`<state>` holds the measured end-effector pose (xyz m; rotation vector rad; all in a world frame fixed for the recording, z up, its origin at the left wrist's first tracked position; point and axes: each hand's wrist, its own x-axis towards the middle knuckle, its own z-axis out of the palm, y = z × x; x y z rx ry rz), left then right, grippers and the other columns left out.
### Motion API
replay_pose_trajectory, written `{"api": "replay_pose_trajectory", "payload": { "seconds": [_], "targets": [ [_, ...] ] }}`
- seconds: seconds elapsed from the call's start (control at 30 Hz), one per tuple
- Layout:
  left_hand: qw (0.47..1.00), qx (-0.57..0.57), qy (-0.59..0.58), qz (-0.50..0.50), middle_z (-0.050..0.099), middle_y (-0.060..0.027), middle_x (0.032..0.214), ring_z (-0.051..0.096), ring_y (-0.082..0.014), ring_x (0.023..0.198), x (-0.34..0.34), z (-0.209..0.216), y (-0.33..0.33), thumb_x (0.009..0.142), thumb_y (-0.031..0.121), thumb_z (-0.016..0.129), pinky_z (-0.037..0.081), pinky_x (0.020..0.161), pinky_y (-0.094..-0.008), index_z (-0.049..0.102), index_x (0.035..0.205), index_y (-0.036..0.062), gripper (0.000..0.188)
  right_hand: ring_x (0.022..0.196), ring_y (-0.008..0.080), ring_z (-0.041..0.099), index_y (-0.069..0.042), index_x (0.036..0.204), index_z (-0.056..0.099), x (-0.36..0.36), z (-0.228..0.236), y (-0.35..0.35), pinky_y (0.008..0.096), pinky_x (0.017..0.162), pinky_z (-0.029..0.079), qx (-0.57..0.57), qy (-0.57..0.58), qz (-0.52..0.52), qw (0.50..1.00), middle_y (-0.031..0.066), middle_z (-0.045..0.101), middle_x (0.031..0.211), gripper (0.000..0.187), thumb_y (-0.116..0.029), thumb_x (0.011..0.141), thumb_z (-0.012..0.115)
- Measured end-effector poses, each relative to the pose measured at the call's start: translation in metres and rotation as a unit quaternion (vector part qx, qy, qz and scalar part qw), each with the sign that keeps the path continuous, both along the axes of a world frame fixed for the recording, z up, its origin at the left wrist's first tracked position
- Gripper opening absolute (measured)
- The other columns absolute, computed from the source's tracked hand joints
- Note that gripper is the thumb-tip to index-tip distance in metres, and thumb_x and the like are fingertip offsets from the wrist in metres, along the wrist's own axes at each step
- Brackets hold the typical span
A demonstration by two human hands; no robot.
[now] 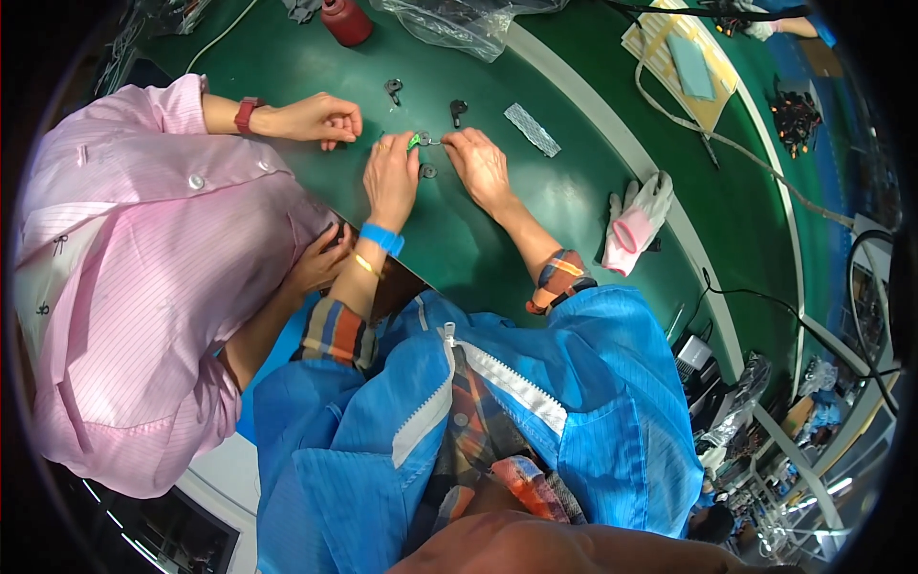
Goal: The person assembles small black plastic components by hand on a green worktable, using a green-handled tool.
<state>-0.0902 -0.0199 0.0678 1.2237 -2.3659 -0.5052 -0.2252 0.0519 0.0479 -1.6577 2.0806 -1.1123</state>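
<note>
Above the green tabletop, my left hand (390, 184) pinches a small dark round part (424, 140) with a bright green piece (414, 141) beside it. My right hand (480, 165) is closed at the fingertips on a thin shiny piece (435, 143) that meets the round part. Just below, next to my left fingers, lies another dark ring-shaped part (428, 171). Two black hooked parts rest farther off: one (459, 112) beyond my right fingertips, the other (393, 91) to the far left. Fine details between my fingers are too small to make out.
At my left, a co-worker in a pink striped coat (163, 277) rests a hand (320, 119) near mine. A silvery strip (533, 130) and a white-pink glove (636, 225) lie to the right. A red bottle (346, 23) and clear plastic bag (459, 24) sit at the back.
</note>
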Motion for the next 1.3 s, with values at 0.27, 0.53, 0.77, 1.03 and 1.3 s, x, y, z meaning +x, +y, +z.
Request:
{"api": "replay_pose_trajectory", "payload": {
  "seconds": [0.27, 0.53, 0.77, 1.03, 1.3],
  "targets": [
    [0.981, 0.009, -0.180, -0.069, 0.061, -0.0083, 0.093, 0.059, -0.0277, 0.083, -0.016, -0.025, -0.040, 0.071, 0.009, 0.067, 0.046, 0.070, -0.0366, 0.059, 0.095, 0.0049, 0.025, 0.072, 0.0246, 0.055, -0.008, 0.091, 0.059, -0.004, -0.009, 0.018, 0.0349, 0.064, 0.046, 0.031, -0.009, -0.021, 0.999, 0.0059, 0.056, 0.080, 0.010, -0.010, 0.082, 0.058],
    [0.969, 0.156, -0.175, -0.082, 0.061, -0.0062, 0.089, 0.058, -0.0256, 0.080, -0.018, -0.020, -0.031, 0.069, 0.007, 0.069, 0.045, 0.068, -0.0363, 0.056, 0.087, 0.0028, 0.022, 0.070, 0.0237, 0.055, -0.007, 0.090, 0.060, -0.012, -0.017, 0.025, 0.0333, 0.064, 0.046, 0.020, -0.039, -0.025, 0.999, 0.0055, 0.056, 0.079, 0.009, -0.008, 0.081, 0.059],
    [0.984, 0.170, 0.005, -0.048, 0.060, -0.0016, 0.082, 0.056, -0.0222, 0.076, 0.004, -0.011, -0.018, 0.067, 0.005, 0.068, 0.042, 0.069, -0.0321, 0.056, 0.084, 0.0055, 0.021, 0.067, 0.0202, 0.051, -0.005, 0.090, 0.062, -0.013, 0.000, 0.028, 0.0299, 0.062, 0.042, -0.030, -0.096, -0.036, 0.994, 0.0049, 0.057, 0.079, 0.010, -0.007, 0.080, 0.060],
    [0.950, -0.307, 0.041, -0.028, 0.059, 0.0046, 0.082, 0.055, -0.0145, 0.077, 0.008, 0.072, 0.025, 0.062, 0.004, 0.068, 0.036, 0.077, -0.0290, 0.058, 0.080, 0.0126, 0.022, 0.076, 0.0178, 0.049, -0.004, 0.092, 0.064, -0.004, 0.064, 0.054, 0.0263, 0.065, 0.039, -0.137, 0.038, -0.024, 0.990, 0.0045, 0.056, 0.088, 0.018, -0.006, 0.075, 0.065],
    [0.937, -0.337, 0.074, -0.049, 0.059, 0.0043, 0.087, 0.055, -0.0149, 0.085, 0.011, 0.082, 0.043, 0.063, 0.007, 0.069, 0.032, 0.087, -0.0330, 0.059, 0.085, 0.0136, 0.025, 0.079, 0.0183, 0.047, -0.007, 0.089, 0.064, 0.006, 0.111, 0.044, 0.0283, 0.069, 0.040, -0.115, -0.186, -0.001, 0.976, 0.0033, 0.054, 0.090, 0.019, -0.009, 0.071, 0.069]
  ]
}}
